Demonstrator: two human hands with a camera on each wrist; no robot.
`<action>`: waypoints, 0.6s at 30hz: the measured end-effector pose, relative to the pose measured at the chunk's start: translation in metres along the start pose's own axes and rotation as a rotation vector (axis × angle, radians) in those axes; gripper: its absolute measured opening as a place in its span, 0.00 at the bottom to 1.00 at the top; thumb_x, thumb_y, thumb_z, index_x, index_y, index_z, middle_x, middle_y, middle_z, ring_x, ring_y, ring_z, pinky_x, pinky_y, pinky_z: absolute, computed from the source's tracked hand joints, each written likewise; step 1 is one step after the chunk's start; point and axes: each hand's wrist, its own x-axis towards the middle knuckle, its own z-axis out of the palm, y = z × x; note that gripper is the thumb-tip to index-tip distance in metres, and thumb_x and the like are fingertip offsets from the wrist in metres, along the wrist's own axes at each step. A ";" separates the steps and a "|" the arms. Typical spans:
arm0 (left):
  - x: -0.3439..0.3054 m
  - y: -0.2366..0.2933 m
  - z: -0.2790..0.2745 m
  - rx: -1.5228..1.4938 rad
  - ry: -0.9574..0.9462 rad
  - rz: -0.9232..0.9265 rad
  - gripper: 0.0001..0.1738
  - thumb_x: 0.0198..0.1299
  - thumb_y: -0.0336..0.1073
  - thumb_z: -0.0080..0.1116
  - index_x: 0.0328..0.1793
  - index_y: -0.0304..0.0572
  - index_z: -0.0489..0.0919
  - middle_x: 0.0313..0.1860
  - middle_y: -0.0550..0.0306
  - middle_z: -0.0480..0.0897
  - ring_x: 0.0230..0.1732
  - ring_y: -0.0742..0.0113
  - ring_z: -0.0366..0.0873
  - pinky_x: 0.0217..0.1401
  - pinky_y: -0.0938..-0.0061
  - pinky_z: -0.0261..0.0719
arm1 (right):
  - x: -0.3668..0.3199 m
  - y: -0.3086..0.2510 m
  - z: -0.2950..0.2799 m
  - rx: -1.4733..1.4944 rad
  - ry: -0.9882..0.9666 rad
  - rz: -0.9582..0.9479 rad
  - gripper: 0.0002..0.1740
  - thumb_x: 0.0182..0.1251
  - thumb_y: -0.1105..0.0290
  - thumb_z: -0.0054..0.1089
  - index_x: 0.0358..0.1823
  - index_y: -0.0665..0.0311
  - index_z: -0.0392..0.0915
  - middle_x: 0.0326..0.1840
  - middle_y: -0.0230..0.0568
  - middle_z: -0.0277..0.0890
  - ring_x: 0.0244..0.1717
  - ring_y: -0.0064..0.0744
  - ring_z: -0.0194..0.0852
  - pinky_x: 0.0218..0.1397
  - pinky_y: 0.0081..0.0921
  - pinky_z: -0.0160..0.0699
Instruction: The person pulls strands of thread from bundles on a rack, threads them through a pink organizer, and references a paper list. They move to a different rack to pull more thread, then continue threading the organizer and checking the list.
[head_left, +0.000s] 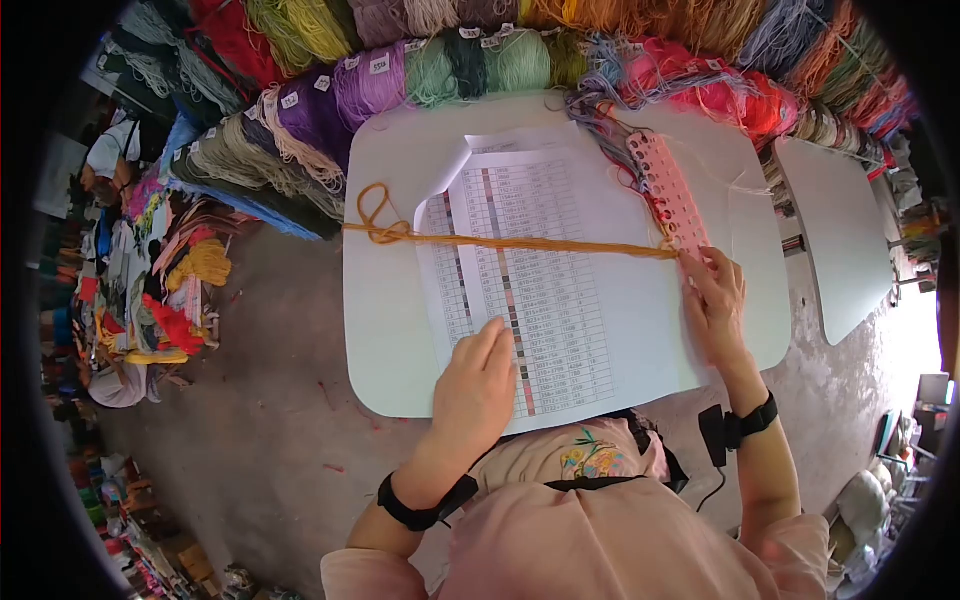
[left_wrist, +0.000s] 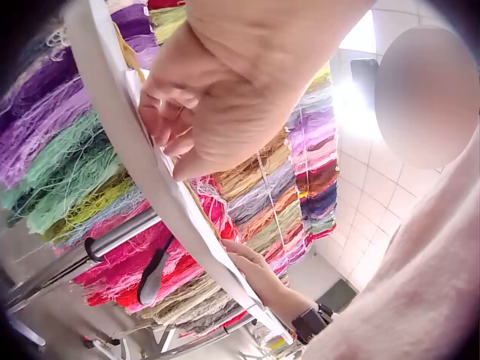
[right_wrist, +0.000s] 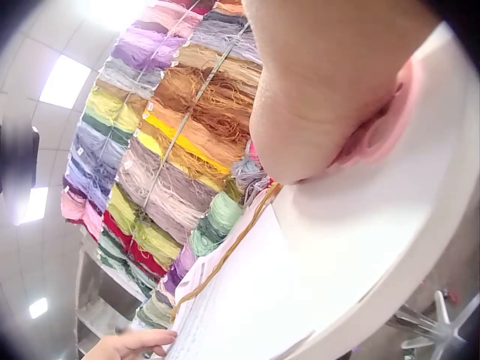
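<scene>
My left hand [head_left: 475, 385] rests on a printed chart [head_left: 560, 330] of numbers and small colour squares, its fingertips on the sheet beside the colour column. On the right, my right hand [head_left: 715, 300] lies over the near end of a pink thread organizer [head_left: 665, 185], a strip with rows of holes. Strands of several colours hang along its left edge. A long golden-brown skein [head_left: 540, 243] stretches across the chart, looped at its left end and reaching the organizer beside my right fingertips. In the right wrist view my right fingers are hidden behind the wrist.
The white table [head_left: 390, 340] has rounded corners. Bundles of yarn with paper tags, including purple yarn [head_left: 370, 80] and green yarn [head_left: 520, 62], line its far edge. Another white tabletop [head_left: 840, 240] stands to the right. Heaped yarn [head_left: 190, 280] lies at the left.
</scene>
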 end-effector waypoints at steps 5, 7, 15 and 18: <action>0.009 -0.006 0.004 0.125 0.028 0.051 0.22 0.44 0.24 0.52 0.49 0.28 0.68 0.53 0.49 0.69 0.37 0.60 0.74 0.35 0.73 0.76 | 0.000 -0.001 -0.001 0.009 0.004 0.011 0.21 0.50 0.73 0.52 0.49 0.54 0.73 0.52 0.41 0.63 0.49 0.40 0.60 0.52 0.35 0.57; 0.015 -0.003 0.004 0.125 0.013 0.043 0.24 0.42 0.23 0.52 0.50 0.28 0.68 0.55 0.49 0.68 0.35 0.61 0.74 0.34 0.73 0.76 | 0.000 -0.001 -0.002 0.006 -0.010 0.017 0.21 0.50 0.72 0.52 0.49 0.54 0.73 0.52 0.41 0.63 0.49 0.40 0.60 0.52 0.35 0.58; 0.027 0.003 0.011 0.225 -0.044 0.072 0.28 0.41 0.25 0.52 0.54 0.28 0.66 0.58 0.48 0.67 0.29 0.65 0.75 0.27 0.75 0.76 | 0.016 0.007 -0.020 0.135 -0.150 -0.049 0.20 0.51 0.72 0.52 0.48 0.58 0.72 0.50 0.42 0.63 0.46 0.41 0.62 0.49 0.35 0.61; 0.031 0.005 0.010 0.186 -0.092 0.043 0.28 0.42 0.24 0.50 0.55 0.29 0.65 0.59 0.47 0.66 0.28 0.63 0.76 0.28 0.74 0.76 | 0.019 0.012 -0.017 0.160 -0.148 -0.089 0.18 0.50 0.73 0.53 0.47 0.60 0.73 0.49 0.43 0.64 0.44 0.41 0.63 0.49 0.35 0.63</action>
